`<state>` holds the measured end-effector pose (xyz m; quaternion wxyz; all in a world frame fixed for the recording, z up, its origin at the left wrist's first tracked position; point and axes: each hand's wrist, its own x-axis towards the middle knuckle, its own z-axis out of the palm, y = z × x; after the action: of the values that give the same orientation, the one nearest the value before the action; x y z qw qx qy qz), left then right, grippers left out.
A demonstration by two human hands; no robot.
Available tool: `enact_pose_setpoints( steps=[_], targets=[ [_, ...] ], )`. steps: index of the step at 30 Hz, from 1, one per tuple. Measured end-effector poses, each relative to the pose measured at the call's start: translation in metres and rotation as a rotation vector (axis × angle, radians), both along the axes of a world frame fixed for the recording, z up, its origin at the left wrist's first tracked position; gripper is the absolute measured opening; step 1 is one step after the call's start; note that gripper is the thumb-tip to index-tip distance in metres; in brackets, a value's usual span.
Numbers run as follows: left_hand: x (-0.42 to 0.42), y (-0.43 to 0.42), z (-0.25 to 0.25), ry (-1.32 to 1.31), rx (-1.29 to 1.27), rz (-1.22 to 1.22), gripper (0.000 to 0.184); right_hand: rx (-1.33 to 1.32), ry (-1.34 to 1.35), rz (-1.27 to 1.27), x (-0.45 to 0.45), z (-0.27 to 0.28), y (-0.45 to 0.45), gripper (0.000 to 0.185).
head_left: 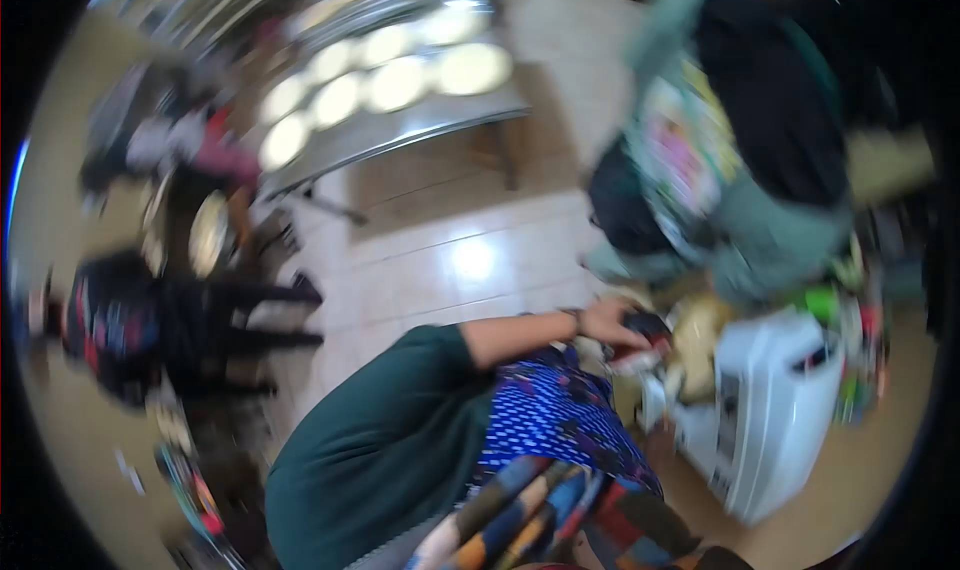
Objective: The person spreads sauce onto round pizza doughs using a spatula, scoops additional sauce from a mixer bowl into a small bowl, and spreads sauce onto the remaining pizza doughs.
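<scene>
My left hand [610, 322] is below a dark green sleeve [375, 440], with a dark band at the wrist. Its fingers curl over a small dark and red object [648, 332] that blur makes hard to identify. Beside that object are a yellowish, bag-like thing [700, 335] and a white plastic appliance or container [770, 410]. Blue patterned cloth [550, 410] covers my lap area, with multicoloured patchwork cloth [540, 510] below it. My right hand cannot be made out in the frame.
A metal table [400, 135] bears several pale round discs [395, 83]. At the right a person in green and black [720, 140] bends close by. A person in dark clothes [130, 320] stands at the left, and another [185, 150] is farther back. Tiled floor [440, 260] lies between.
</scene>
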<state>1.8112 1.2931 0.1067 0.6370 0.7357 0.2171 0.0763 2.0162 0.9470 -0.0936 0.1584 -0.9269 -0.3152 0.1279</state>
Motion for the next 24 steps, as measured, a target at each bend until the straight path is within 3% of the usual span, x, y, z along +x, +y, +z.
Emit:
enact_pose_setpoints(
  steps=[1,3,5,7,9,12,18,22,24],
  targets=[
    [0.000,0.008,0.007,-0.031,-0.271,-0.022,0.077,-0.021,-0.024,-0.134,0.008,-0.003,-0.062,0.026],
    [-0.021,0.010,0.017,0.159,-0.495,0.086,0.090,0.065,0.010,-0.327,-0.024,0.026,-0.044,0.023],
    [-0.030,0.012,-0.004,0.271,-0.467,0.184,0.084,0.141,0.070,-0.437,-0.044,0.071,-0.015,0.026],
    [-0.042,0.013,-0.030,0.264,-0.484,0.261,0.080,0.127,0.118,-0.503,-0.053,0.060,-0.020,0.028],
    [0.015,-0.005,-0.033,0.307,-0.547,0.379,0.080,0.113,0.206,-0.601,-0.011,0.047,-0.015,0.028],
    [0.031,0.005,-0.041,0.407,-0.582,0.418,0.081,-0.106,0.298,-0.622,-0.001,0.096,0.016,0.030],
    [0.081,0.045,-0.097,0.521,-0.511,0.221,0.087,-0.199,0.239,-0.562,0.049,0.067,0.055,0.029],
    [0.127,0.068,-0.105,0.545,-0.539,0.162,0.088,-0.377,-0.010,-0.567,0.099,0.007,0.077,0.025],
    [0.140,0.080,-0.123,0.568,-0.514,0.142,0.088,-0.270,-0.667,-0.447,0.120,-0.082,0.053,0.035]
  ],
)
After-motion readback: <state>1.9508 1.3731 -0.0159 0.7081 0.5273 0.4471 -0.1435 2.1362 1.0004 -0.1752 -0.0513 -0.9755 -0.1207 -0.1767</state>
